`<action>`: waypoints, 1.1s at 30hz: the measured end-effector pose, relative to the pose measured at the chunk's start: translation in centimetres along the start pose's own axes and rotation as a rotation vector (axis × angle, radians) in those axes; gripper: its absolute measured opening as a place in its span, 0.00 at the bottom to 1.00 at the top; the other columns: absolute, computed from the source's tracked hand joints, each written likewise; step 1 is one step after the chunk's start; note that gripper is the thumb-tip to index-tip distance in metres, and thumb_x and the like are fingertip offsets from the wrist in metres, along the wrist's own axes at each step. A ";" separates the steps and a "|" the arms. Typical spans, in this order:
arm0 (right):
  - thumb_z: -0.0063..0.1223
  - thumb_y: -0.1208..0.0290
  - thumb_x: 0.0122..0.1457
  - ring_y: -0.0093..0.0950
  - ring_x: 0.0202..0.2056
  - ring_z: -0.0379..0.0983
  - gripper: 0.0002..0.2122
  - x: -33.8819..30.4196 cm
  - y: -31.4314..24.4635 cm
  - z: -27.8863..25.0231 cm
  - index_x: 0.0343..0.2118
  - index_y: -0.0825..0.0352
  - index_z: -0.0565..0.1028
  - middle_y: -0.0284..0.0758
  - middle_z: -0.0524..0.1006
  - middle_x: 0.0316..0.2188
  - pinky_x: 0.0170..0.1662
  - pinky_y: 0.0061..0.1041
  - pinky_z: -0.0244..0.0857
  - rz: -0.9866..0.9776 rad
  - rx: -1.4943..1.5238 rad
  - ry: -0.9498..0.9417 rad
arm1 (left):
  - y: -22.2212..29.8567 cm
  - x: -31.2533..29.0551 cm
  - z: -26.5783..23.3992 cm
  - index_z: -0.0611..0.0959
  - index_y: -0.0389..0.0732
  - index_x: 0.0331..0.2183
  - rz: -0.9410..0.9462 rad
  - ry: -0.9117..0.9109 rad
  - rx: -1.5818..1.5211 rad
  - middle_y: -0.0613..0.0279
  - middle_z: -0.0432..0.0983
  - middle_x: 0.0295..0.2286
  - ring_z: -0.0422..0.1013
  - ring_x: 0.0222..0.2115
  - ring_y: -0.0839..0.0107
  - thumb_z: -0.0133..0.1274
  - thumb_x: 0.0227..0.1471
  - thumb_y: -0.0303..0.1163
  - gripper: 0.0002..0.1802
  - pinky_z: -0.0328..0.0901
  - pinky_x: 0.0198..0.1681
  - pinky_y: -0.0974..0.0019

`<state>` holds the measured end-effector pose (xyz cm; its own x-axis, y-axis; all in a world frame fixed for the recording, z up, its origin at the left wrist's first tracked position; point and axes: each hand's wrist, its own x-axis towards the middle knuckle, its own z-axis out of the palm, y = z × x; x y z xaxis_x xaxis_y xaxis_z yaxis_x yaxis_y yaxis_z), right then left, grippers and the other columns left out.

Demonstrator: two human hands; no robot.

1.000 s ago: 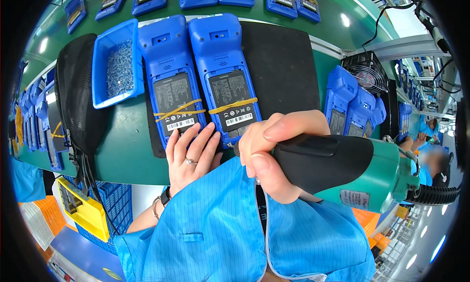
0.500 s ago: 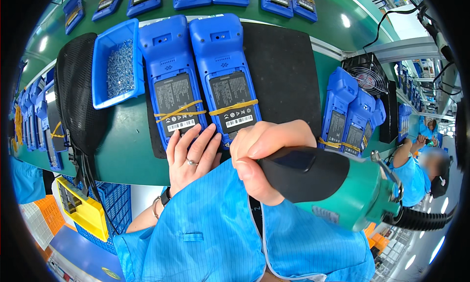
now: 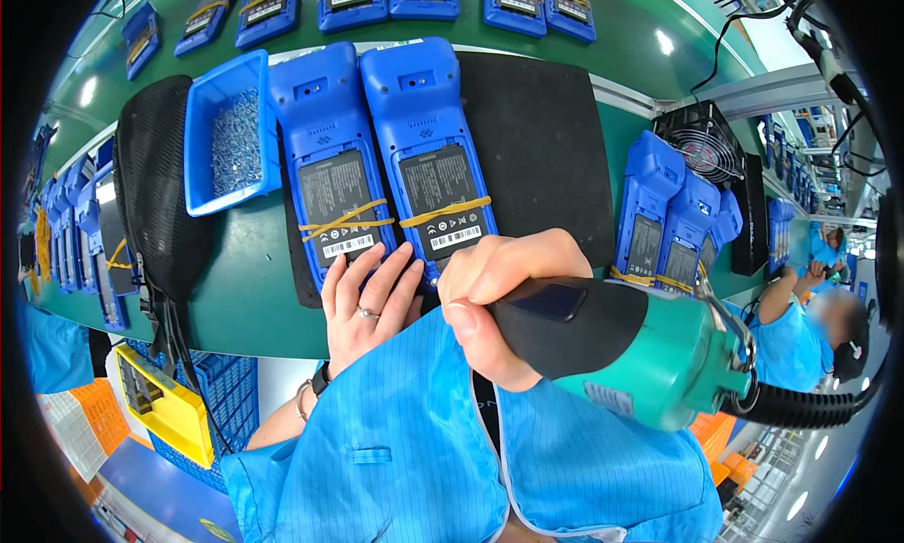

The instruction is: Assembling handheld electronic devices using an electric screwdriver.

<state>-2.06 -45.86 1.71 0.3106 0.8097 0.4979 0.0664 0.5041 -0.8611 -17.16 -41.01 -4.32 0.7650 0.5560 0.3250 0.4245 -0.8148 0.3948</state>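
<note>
My right hand (image 3: 508, 284) is wrapped round the black grip of a green electric screwdriver (image 3: 650, 355), held level in front of my chest. The tool's tip is hidden by the hand. My left hand (image 3: 363, 307) lies with fingers spread at the lower ends of two blue handheld devices, its fingertips touching the left device (image 3: 320, 119) and reaching towards the right device (image 3: 412, 100). Both devices lie side by side, backs up, each with a black battery under yellow rubber bands. Beneath them is a black mat (image 3: 537, 147).
A blue bin (image 3: 197, 147) of small screws stands left of the devices, beside a black pouch (image 3: 155, 194). More banded devices (image 3: 650, 185) lean at right near a fan (image 3: 702, 152); several line the far table. A cable (image 3: 800, 406) trails from the screwdriver. Another person (image 3: 791, 345) sits at far right.
The view has shifted slightly. The screwdriver's rear end has swung a little left and up, still in my right hand. My left hand stays at the devices' lower ends.
</note>
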 end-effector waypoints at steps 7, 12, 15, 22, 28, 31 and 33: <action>0.47 0.83 0.54 0.23 0.17 0.64 0.14 1.4 -2.2 -2.6 0.41 0.67 0.60 0.35 0.67 0.21 0.20 0.25 0.60 -0.010 -0.038 -0.011 | 0.3 0.2 0.1 0.79 0.45 0.43 -0.010 0.043 0.005 0.63 0.71 0.48 0.64 0.49 0.62 0.58 0.40 0.29 0.23 0.52 0.56 0.50; 0.45 0.80 0.56 0.22 0.17 0.64 0.15 2.0 -2.2 -3.5 0.44 0.65 0.58 0.32 0.67 0.20 0.24 0.25 0.61 0.047 -0.116 0.011 | 0.5 0.1 0.1 0.78 0.46 0.45 0.019 0.028 0.039 0.63 0.68 0.50 0.63 0.50 0.62 0.57 0.42 0.31 0.23 0.52 0.57 0.50; 0.44 0.80 0.56 0.22 0.17 0.64 0.15 2.3 -1.9 -3.4 0.45 0.65 0.58 0.32 0.67 0.19 0.24 0.25 0.61 0.053 -0.118 -0.045 | 0.5 0.1 0.3 0.78 0.46 0.45 0.039 0.033 0.041 0.63 0.67 0.50 0.62 0.51 0.62 0.57 0.43 0.31 0.23 0.51 0.57 0.50; 0.44 0.81 0.56 0.21 0.17 0.64 0.15 3.0 -1.2 -3.2 0.45 0.66 0.58 0.31 0.67 0.19 0.24 0.24 0.61 0.011 -0.171 -0.069 | 0.3 0.1 0.4 0.78 0.47 0.45 0.037 0.036 0.029 0.63 0.68 0.50 0.63 0.51 0.63 0.56 0.43 0.31 0.22 0.51 0.57 0.50; 0.43 0.80 0.56 0.21 0.17 0.64 0.15 3.1 -1.5 -2.8 0.46 0.66 0.57 0.31 0.67 0.19 0.25 0.25 0.61 0.061 -0.172 -0.057 | 0.5 0.2 0.2 0.78 0.47 0.45 0.025 0.030 0.025 0.64 0.68 0.50 0.63 0.51 0.64 0.56 0.44 0.32 0.21 0.51 0.57 0.51; 0.43 0.80 0.56 0.21 0.18 0.64 0.15 3.3 -1.7 -2.7 0.46 0.66 0.57 0.31 0.68 0.20 0.26 0.25 0.62 0.079 -0.223 -0.074 | 0.5 0.3 0.2 0.78 0.47 0.45 0.022 0.031 0.015 0.64 0.68 0.50 0.63 0.51 0.64 0.56 0.45 0.32 0.21 0.51 0.57 0.51; 0.43 0.80 0.56 0.21 0.18 0.64 0.15 3.2 -1.5 -2.8 0.46 0.65 0.57 0.31 0.68 0.20 0.26 0.25 0.62 0.077 -0.208 -0.073 | 0.5 0.2 0.2 0.78 0.47 0.45 0.022 0.030 0.020 0.64 0.68 0.50 0.62 0.51 0.64 0.56 0.45 0.33 0.21 0.51 0.57 0.51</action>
<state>1.47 -44.84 4.35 0.2534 0.8669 0.4292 0.2413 0.3730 -0.8959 -16.70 -41.32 -4.24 0.7593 0.5426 0.3593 0.4176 -0.8297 0.3705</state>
